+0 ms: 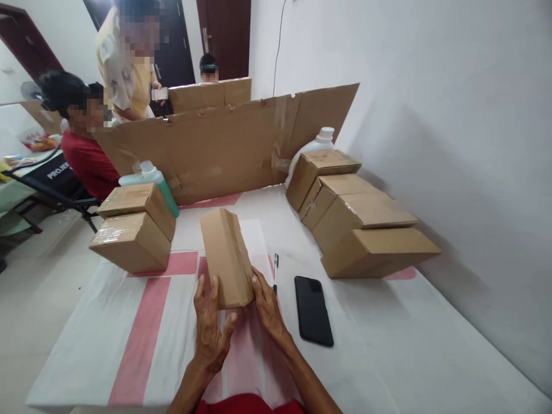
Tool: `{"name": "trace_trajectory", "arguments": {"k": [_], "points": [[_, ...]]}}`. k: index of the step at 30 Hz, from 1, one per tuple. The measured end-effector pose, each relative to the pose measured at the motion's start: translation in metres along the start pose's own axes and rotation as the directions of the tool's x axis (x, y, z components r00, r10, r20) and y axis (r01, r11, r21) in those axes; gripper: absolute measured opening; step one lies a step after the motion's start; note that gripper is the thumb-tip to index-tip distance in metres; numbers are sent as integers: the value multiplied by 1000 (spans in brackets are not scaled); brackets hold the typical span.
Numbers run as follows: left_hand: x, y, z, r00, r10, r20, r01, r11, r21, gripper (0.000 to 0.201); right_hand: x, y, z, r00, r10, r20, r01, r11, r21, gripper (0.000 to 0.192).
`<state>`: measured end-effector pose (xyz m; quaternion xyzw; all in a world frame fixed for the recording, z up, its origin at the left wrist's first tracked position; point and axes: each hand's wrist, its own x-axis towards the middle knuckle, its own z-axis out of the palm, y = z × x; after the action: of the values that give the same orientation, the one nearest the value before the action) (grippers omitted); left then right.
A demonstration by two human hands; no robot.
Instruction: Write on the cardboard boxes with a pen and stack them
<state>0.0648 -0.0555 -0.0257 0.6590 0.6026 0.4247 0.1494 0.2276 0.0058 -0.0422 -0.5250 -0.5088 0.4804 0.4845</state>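
Observation:
A long brown cardboard box (pixel 226 253) lies on the white and pink tablecloth (pixel 129 345) in front of me. My left hand (pixel 210 328) presses its near left corner with fingers spread. My right hand (pixel 267 307) rests against the box's near right side. Both hands touch the box's near end, which sits on the table. A sheet of white paper (pixel 254 241) lies under and beside the box.
A pen (pixel 275 273) and a black phone (pixel 314 310) lie right of my hands. Stacked boxes (pixel 133 227) stand left, a row of boxes (pixel 357 224) right. A green bottle (pixel 150 175), white jug (pixel 321 141) and cardboard screen (pixel 215 144) stand behind. Other people sit beyond.

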Motion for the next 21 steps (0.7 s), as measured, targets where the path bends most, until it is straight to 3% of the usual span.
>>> {"name": "trace_trajectory", "arguments": {"k": [6, 11, 16, 21], "points": [[21, -1, 10, 992, 117, 48, -123, 980, 155, 76, 3, 24, 0, 989, 138, -46, -135, 989, 59, 83], [35, -8, 6, 979, 136, 155, -161, 974, 158, 102, -1, 17, -13, 968, 223, 111, -246, 925, 289, 77], [59, 14, -24, 971, 215, 100, -228, 964, 136, 101, -5, -28, -30, 990, 52, 129, -101, 906, 410, 53], [85, 29, -45, 965, 261, 5, -257, 947, 191, 93, 5, -80, -41, 981, -153, 122, 103, 934, 343, 51]]}}
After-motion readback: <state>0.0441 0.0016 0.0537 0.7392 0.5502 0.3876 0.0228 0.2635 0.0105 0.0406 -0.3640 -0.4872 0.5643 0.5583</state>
